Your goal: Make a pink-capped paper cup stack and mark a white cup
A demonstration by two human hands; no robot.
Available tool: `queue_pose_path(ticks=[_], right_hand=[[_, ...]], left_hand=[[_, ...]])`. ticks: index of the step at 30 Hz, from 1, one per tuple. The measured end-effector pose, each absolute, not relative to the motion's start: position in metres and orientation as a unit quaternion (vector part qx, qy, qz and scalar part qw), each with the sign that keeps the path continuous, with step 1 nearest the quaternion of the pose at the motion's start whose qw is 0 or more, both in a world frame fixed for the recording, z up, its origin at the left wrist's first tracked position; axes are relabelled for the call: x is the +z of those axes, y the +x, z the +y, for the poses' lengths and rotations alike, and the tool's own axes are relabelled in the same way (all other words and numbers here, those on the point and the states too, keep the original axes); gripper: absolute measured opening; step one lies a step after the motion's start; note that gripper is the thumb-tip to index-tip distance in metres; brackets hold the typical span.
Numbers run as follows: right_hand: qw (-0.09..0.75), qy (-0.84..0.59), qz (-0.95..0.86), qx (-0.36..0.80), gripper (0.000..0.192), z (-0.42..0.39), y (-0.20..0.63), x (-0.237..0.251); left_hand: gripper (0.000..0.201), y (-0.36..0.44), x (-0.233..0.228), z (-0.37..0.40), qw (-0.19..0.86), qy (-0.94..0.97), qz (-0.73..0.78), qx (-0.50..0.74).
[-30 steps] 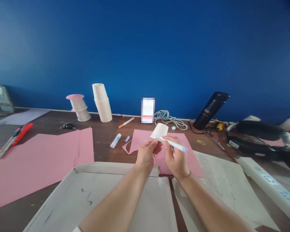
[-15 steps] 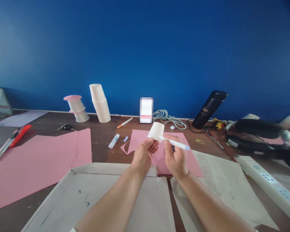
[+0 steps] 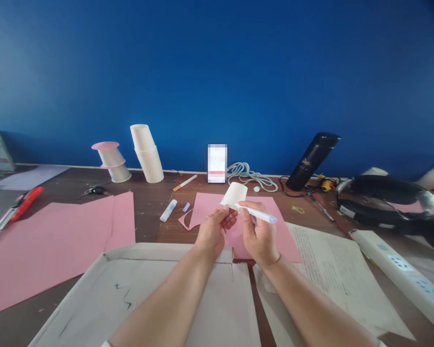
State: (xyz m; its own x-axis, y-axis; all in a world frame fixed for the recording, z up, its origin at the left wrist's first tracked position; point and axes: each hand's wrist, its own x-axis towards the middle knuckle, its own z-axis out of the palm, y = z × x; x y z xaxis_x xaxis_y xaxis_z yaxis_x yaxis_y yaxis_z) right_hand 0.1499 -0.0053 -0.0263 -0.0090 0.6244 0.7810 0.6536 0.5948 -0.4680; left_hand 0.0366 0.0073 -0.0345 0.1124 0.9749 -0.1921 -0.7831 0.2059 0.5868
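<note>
Held up above the table, in front of the chest: a small white paper cup, tipped on its side with the bottom toward the wall, pinched at its rim by the closed fingers of the left hand. Just beside it, the right hand, closed around a white pen with a pale blue cap end pointing right, its tip touching the cup's rim. Directly beneath both hands, a pink sheet with a curved piece cut from its left edge, flat on the wood. Nearer the body, an open flat cardboard box with a few dark pen marks inside. To the right, a printed white paper and a white power strip. To the left, a large pink sheet, with a red utility knife at its far corner. By the blue wall, a leaning stack of paper cups, two upturned cups topped with pink discs, a coiled white cable, and a black flask tilted against the wall. Between the sheets, a glue stick lying on its side.
</note>
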Motion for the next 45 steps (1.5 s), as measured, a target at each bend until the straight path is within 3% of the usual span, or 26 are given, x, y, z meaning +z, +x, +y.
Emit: queue_pose_path(ticks=[45], right_hand=[[0.541, -0.443, -0.714, -0.026, 0.014, -0.0070, 0.1489, -0.0277]], left_hand=[[0.010, 0.0372, -0.0314, 0.0047, 0.724, 0.161, 0.291, 0.604]])
